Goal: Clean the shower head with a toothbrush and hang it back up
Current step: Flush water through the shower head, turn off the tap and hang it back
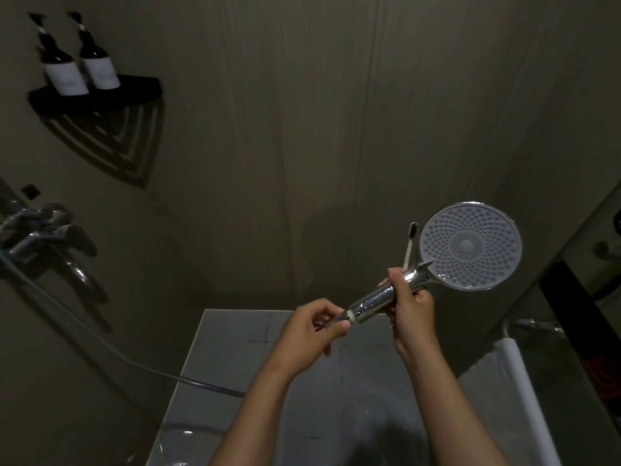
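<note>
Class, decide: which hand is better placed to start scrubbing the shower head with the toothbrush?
Probably right: the right hand seems to hold the toothbrush beside the shower head, while the left hand pinches the handle's base.

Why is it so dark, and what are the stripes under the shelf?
Head view: dim light leaves the walls murky and the hose faint; the stripes are shadow from the corner shelf; the shower head looks brightest; the wide lens bends the edges.
</note>
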{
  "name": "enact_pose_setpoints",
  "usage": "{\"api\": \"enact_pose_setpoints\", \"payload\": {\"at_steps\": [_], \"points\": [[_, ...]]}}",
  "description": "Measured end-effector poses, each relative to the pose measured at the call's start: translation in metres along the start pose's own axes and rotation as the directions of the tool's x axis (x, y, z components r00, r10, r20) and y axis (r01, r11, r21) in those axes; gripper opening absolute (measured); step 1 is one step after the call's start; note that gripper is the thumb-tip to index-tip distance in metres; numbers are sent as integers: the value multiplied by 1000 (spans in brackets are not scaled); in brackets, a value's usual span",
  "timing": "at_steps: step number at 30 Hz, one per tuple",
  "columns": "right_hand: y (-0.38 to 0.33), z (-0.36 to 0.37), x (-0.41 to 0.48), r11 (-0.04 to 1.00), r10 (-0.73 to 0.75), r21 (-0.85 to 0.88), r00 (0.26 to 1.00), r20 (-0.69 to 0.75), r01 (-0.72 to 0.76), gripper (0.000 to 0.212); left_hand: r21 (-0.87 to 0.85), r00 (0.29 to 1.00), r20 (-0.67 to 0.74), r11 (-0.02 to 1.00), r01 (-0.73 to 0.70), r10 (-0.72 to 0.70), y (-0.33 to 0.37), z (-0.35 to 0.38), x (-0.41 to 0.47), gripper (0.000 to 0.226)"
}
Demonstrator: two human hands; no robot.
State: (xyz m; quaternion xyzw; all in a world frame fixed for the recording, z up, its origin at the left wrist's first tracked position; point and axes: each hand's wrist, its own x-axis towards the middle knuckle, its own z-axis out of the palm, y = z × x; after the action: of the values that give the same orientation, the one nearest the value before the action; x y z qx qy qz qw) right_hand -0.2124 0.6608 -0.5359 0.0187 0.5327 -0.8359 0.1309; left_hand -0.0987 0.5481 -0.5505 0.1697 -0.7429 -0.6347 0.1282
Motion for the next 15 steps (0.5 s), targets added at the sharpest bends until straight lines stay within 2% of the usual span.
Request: {"api": "enact_pose_setpoints", "payload": {"at_steps": [2, 4, 7, 11, 15], "points": [[2, -1, 1, 1000, -5, -30, 1000, -8, 5, 3, 10, 998, -61, 1000, 0, 1, -1, 3, 0, 21], [5, -3, 1, 998, -3, -58, 1000, -16, 2, 2, 106, 993, -110, 994, -25, 36, -3, 5, 0, 27], [6, -6, 2, 999, -3, -51, 999, -37, 1, 5, 219, 990, -106, 973, -70, 95, -1, 7, 0, 24], [7, -10, 2, 999, -13, -34, 997, -78, 10, 12, 135, 997, 0, 988, -75, 76, 9, 4, -1, 5], [6, -12, 2, 999, 3, -35, 997, -81, -6, 9, 106, 997, -35, 993, -58, 62, 10, 3, -4, 14]]}}
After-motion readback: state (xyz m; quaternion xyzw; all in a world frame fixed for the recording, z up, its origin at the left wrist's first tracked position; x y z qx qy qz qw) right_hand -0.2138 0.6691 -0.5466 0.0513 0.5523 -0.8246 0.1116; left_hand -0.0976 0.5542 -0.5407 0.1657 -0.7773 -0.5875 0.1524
